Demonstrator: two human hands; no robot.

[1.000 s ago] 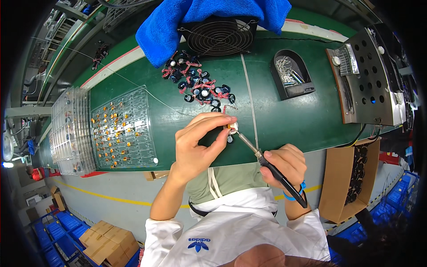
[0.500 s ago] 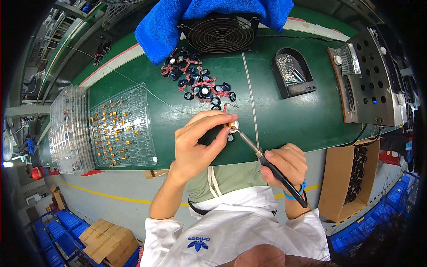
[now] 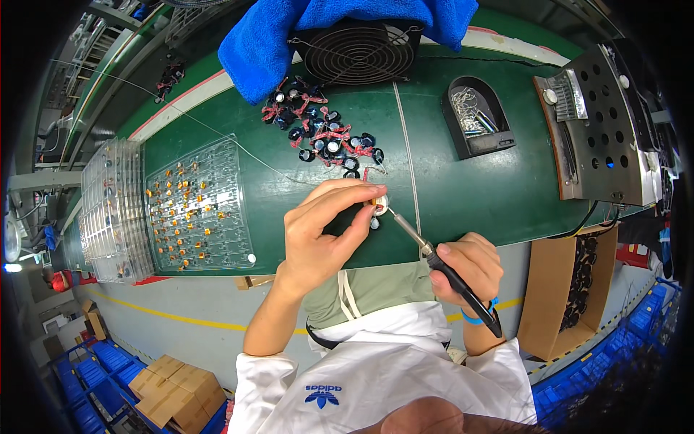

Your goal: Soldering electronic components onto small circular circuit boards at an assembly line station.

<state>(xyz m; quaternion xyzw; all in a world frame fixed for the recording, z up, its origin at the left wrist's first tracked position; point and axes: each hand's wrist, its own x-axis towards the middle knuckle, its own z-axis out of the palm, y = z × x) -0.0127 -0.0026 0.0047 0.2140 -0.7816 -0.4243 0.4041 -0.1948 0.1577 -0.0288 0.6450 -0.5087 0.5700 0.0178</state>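
Observation:
Between the thumb and forefinger of my left hand (image 3: 325, 224) is a small round white part (image 3: 381, 205) with an orange piece at its edge. My right hand (image 3: 468, 269) grips the black handle of a soldering iron (image 3: 450, 273). The iron's tip is close beside the white part; contact is hard to make out. Beyond my left fingers lies a heap of dark cylindrical components (image 3: 334, 137) with red leads, a few reaching down near my fingertips. Both hands are held above the near edge of the green bench (image 3: 477, 206).
A black fan (image 3: 359, 54) under a blue towel (image 3: 253, 61) stands at the back. To the left are a clear tray (image 3: 195, 210) of small orange parts and stacked trays (image 3: 116, 210). On the right sit a black box (image 3: 477, 119) of metal pieces and a perforated metal unit (image 3: 603, 126).
My right hand has shifted slightly right, and the soldering iron's tip has drawn back a little from the white part. My left hand stays in nearly the same place.

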